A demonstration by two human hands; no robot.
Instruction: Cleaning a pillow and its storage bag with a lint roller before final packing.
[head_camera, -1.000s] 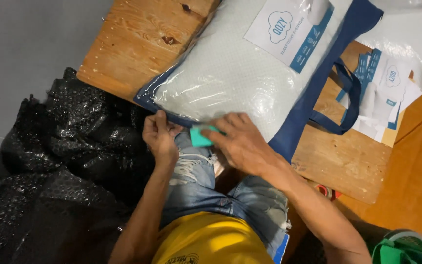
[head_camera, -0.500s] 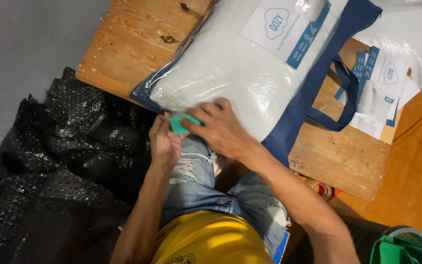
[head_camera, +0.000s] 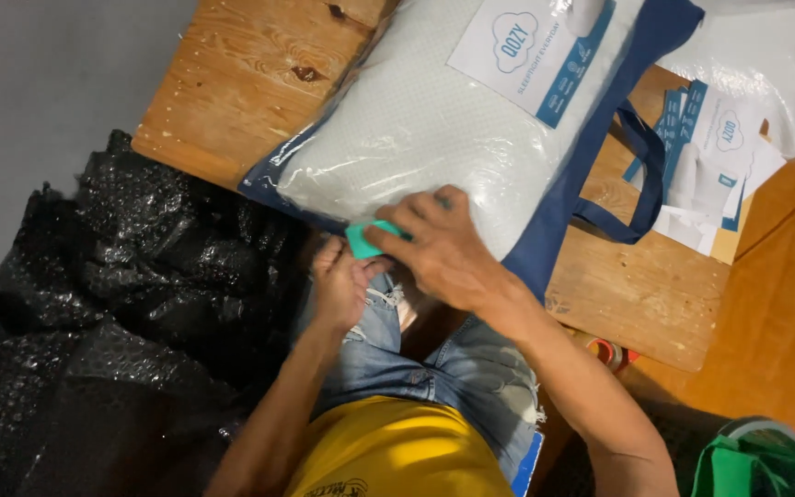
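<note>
Both hands at work: right hand [head_camera: 448,253] pressing a small teal tool [head_camera: 367,237] against the bagged pillow [head_camera: 416,138] at the wooden surface [head_camera: 232,83] edge, left hand [head_camera: 342,281] clenched beneath. Best kept flat, pressure even, bag corner braced.

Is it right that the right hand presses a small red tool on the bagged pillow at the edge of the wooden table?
Not quite: the tool is teal, not red. The head view shows the right hand pressing it on the bagged pillow at the wooden table edge.
</note>
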